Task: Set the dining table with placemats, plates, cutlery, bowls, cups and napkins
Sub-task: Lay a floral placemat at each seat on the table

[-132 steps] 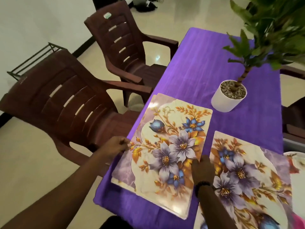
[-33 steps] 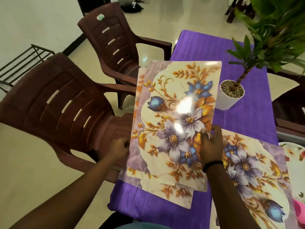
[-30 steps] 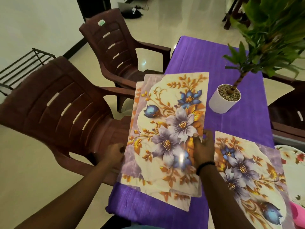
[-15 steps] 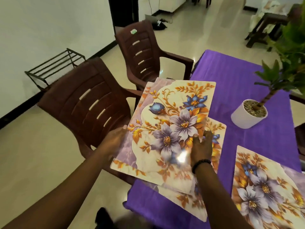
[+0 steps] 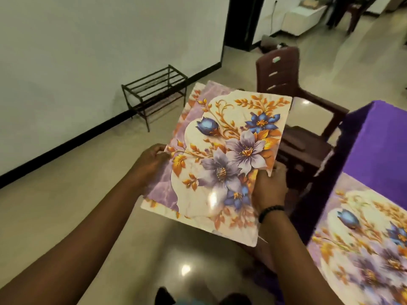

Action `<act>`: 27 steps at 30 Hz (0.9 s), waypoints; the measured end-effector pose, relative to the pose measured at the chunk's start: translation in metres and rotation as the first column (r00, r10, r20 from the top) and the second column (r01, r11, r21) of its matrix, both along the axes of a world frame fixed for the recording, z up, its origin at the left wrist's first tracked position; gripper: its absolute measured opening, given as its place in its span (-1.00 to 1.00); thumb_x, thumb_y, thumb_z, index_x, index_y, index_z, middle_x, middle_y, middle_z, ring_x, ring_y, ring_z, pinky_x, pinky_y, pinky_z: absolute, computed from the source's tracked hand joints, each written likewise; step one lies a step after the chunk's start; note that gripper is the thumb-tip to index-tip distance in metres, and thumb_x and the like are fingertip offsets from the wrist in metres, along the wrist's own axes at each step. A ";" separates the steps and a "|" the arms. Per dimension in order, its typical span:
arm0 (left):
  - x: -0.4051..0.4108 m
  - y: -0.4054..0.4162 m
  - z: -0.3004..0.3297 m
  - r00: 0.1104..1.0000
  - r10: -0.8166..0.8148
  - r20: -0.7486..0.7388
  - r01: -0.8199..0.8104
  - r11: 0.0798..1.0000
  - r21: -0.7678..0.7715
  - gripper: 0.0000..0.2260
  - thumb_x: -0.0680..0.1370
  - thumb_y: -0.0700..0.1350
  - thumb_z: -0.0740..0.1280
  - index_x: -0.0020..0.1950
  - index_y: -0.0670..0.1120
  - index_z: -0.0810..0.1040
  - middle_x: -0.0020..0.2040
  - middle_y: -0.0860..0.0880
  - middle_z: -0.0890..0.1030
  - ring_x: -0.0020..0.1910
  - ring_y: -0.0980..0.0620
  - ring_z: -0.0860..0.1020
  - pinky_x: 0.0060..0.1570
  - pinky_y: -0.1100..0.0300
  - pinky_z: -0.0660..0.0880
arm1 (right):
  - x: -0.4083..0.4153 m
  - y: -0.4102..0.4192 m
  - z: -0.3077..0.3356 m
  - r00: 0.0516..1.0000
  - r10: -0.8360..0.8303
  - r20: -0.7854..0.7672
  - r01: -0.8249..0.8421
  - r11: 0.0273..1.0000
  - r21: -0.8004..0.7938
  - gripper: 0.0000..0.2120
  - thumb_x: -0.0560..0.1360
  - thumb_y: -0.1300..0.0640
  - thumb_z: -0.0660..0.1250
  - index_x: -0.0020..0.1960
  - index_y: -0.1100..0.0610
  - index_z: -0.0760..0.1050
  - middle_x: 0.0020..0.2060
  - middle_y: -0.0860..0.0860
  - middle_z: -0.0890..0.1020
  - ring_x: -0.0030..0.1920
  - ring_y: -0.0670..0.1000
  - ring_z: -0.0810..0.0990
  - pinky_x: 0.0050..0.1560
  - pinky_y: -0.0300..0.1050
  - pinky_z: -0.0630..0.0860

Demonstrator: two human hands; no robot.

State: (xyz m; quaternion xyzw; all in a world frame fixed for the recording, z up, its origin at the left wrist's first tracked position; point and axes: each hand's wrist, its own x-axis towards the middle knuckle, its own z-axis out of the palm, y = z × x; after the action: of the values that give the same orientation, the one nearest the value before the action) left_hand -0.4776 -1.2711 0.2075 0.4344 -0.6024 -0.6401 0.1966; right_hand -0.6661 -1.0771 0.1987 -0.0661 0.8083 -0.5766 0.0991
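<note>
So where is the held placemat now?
In the head view the placemat is mid-frame, off the table, held over the floor by the left hand and right hand, beside the chair.

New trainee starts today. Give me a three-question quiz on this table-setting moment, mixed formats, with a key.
1. True or false: the held placemat lies flat on the purple tablecloth.
2. Which hands grip it? A) left hand only B) right hand only C) both
3. Fill in: a second placemat lies on the ____.

Key: 1 false, it is held over the floor; 2 C; 3 table.
</note>
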 end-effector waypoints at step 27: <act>-0.066 -0.428 0.012 0.979 0.055 0.196 -0.026 0.988 -0.151 -0.46 0.34 0.33 0.34 0.21 0.07 0.55 0.13 0.01 0.65 0.07 -0.04 0.63 0.17 -0.14 0.55 | -0.053 -0.470 0.011 0.999 0.032 -0.024 -0.026 0.973 0.229 -0.76 0.54 0.23 0.16 0.19 0.24 0.28 -0.01 0.31 0.57 -0.02 0.32 0.53 -0.17 0.02 0.35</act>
State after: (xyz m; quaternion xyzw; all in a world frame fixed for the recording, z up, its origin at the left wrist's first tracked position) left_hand -0.5437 -1.6989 0.2192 0.4928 -0.6560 -0.5427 0.1799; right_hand -0.7186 -1.5467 0.2100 -0.0741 0.8696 -0.4771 0.1032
